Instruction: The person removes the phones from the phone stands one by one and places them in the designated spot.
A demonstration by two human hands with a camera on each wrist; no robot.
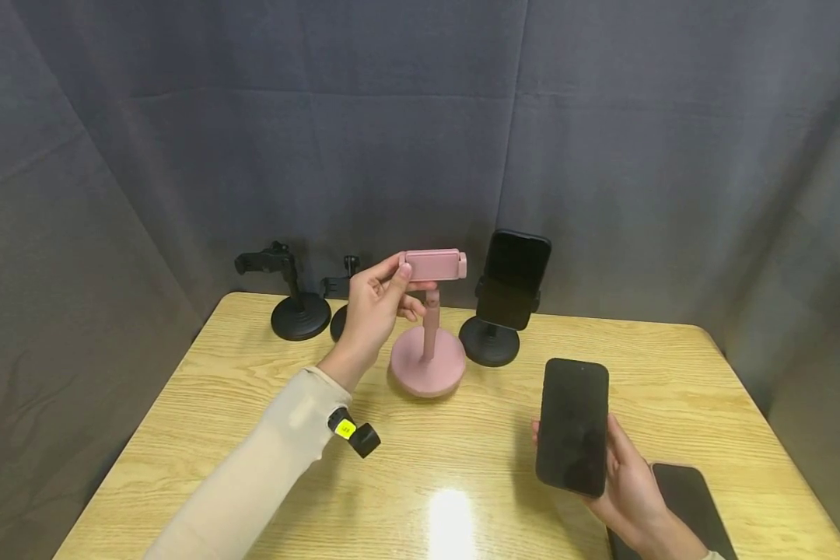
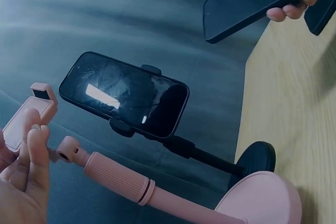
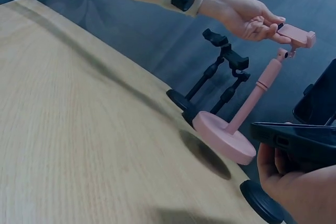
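At the back middle of the table is a pink phone stand with a round base and an upright pole. My left hand pinches one end of its pink clamp, thumb on the front face. The clamp holds no phone. In the right wrist view, a dark shadow lies beside the pink base; I cannot tell whether the base touches the tabletop. My right hand grips a black smartphone above the table's right side, screen facing up toward the head camera.
Right of the pink stand, a black stand holds another phone upright and tilted. Two more black stands stand at the back left, one in plain sight, the other partly behind my left hand. Under my right wrist lies a phone.
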